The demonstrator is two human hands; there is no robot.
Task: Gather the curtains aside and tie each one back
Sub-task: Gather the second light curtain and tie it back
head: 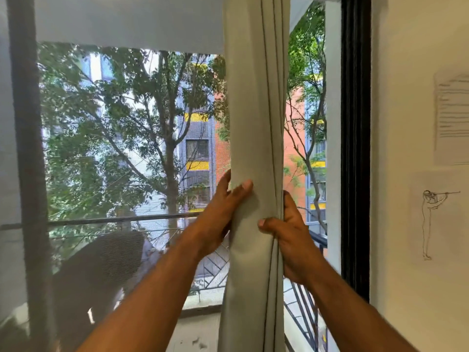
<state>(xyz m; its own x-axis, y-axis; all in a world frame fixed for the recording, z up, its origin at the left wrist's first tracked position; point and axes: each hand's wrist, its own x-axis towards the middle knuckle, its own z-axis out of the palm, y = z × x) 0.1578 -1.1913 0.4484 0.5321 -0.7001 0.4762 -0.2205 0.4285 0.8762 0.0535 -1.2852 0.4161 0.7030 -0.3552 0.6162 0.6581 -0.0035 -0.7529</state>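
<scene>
Window (127, 148) behind gathered curtain (256, 110).

No readable text anywhere. Sheet of paper (453, 115) taped on the right wall (406, 72) carries rows of printed or handwritten lines, too blurred and small to make out a single word. Below it, second sheet (436, 219) on the same wall has only a line drawing of a standing figure aiming a long gun, no caption or lettering visible. Far buildings through the window (198, 138) show yellow bands on the facade, no signs, numbers or brand marks legible. Curtain (256, 123) fabric plain, no label seen.
</scene>
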